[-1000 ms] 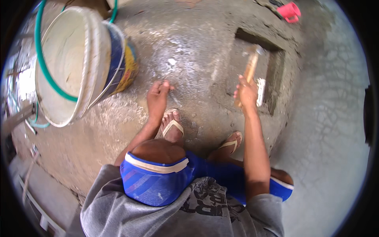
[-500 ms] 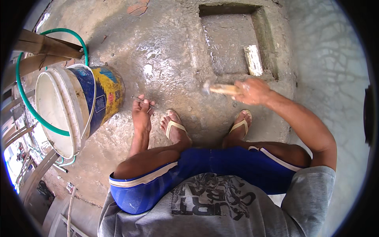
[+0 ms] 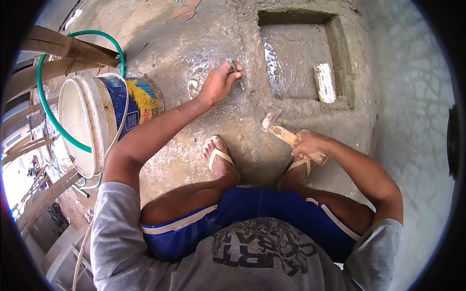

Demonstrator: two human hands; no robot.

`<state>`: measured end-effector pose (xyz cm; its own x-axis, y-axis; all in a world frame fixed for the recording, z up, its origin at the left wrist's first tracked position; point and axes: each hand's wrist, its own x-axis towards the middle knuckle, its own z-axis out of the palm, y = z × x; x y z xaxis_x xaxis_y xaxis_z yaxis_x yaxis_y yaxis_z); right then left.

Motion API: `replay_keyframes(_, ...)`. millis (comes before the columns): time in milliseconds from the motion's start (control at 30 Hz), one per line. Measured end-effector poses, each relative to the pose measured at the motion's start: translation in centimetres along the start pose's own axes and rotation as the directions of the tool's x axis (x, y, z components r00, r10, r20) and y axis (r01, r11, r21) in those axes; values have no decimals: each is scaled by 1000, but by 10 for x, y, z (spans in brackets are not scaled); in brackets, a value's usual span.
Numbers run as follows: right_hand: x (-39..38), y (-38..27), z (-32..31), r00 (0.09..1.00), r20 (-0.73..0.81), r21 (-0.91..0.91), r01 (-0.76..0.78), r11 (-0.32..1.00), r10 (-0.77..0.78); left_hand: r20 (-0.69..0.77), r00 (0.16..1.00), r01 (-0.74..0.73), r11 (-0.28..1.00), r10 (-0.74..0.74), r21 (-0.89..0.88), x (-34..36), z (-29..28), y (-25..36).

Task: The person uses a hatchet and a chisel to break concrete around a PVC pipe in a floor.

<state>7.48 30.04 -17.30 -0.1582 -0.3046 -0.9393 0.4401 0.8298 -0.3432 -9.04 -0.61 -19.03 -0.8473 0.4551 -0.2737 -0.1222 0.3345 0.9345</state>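
Observation:
My left hand (image 3: 220,83) is stretched forward over the wet concrete floor (image 3: 194,128), its fingers closed round a short metal rod (image 3: 241,85). The rod's lower end points down near the floor, left of a square recess (image 3: 296,51) with rough cement edges. My right hand (image 3: 309,144) grips a hammer (image 3: 285,135) by its wooden handle, above my right foot. The hammer's head lies toward the recess's near left corner; whether it touches the floor I cannot tell. Inside the recess, a white-smeared block (image 3: 325,83) leans near the right wall.
A blue and yellow paint bucket (image 3: 138,97) lies on its side at the left, with a green hose (image 3: 42,92) running into its mouth. Wooden planks (image 3: 63,48) stand beyond it. A grey wall (image 3: 407,121) rises on the right. Broken red tile pieces (image 3: 186,10) lie far off.
My left hand has moved forward and right with the rod, from beside my left foot toward the recess. My right hand has come nearer with the hammer, whose head now points further forward.

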Motion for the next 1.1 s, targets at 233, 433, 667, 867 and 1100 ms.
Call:
replay_keyframes(233,-4,6,6,996,88,367,-7,930,-28,-51,982,-164,958,181,237,-14,27,-28)
replay_keyframes(433,-19,-21,-2,998,16,357,-68,932,67,-124,956,-217,925,266,310,-27,32,-39)
replay_keyframes(667,-42,-39,-5,511,-731,-137,540,830,-453,-107,931,-308,909,349,281,-27,43,-52)
replay_keyframes(867,-82,-127,-35,333,-823,-227,550,804,-460,-108,939,-282,911,326,300,-26,40,-49)
replay_keyframes(1100,-55,-122,-43,667,-685,-212,202,956,-293,-82,932,-325,912,354,249,-20,40,-61)
